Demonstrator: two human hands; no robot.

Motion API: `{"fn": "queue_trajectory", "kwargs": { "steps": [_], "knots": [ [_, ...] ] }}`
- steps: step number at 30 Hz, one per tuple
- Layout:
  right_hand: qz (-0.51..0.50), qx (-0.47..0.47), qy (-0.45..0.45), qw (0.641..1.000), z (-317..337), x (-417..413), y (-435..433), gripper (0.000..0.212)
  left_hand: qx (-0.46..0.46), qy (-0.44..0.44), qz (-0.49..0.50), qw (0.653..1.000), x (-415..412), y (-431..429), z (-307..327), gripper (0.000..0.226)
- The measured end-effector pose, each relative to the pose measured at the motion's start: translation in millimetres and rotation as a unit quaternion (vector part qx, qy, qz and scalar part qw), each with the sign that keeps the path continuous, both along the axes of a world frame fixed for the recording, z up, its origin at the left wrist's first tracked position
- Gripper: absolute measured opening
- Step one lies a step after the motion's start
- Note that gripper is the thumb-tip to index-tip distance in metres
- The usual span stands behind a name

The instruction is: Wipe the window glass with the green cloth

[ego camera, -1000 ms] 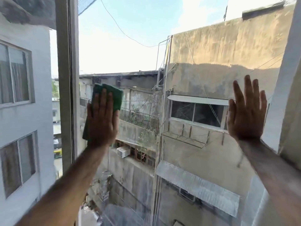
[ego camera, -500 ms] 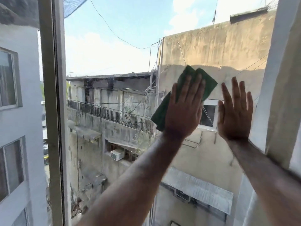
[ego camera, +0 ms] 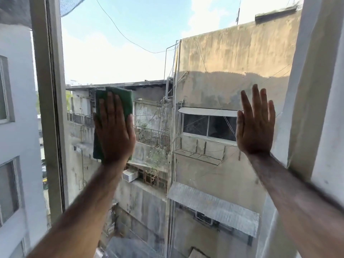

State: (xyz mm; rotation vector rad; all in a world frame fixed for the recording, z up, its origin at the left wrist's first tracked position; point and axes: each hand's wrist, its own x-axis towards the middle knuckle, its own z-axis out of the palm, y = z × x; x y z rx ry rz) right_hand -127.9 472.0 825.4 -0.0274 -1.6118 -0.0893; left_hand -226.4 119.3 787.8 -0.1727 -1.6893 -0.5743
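One green cloth [ego camera: 125,98] under flat left hand [ego camera: 115,134]

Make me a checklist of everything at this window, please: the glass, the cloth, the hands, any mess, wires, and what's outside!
Surface: window glass, see-through, faint smears low down.
Job's things: green cloth, flat against the glass, near the left frame.
Clutter: nothing seen.
Grippers: left hand presses the cloth, palm flat; right hand open, empty, flat by the right frame.
Cables: overhead wire outside.
Surroundings: concrete buildings, sky.
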Motion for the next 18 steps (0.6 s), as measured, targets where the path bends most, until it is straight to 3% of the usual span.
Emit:
{"fn": "queue_trajectory", "kwargs": {
  "steps": [3,5,9,13,18],
  "knots": [
    [0.0,0.0,0.002,1.0,-1,1,0,0.055,0.152,0.006,0.0,0.988,2,30,73,0.061],
    [0.001,-0.001,-0.004,1.0,-2,1,2,0.055,0.157,0.019,0.003,0.987,14,73,98,0.06],
    [0.002,0.003,-0.007,1.0,0,1,4,0.055,-0.07,0.08,-0.046,0.993,50,176,74,0.057],
    [0.002,0.003,-0.006,1.0,0,1,6,0.054,-0.278,0.065,-0.087,0.954,67,203,-16,0.058],
    [0.005,0.001,-0.014,1.0,0,3,4,0.054,-0.345,0.065,-0.053,0.935,38,116,-87,0.061]
  ]
}}
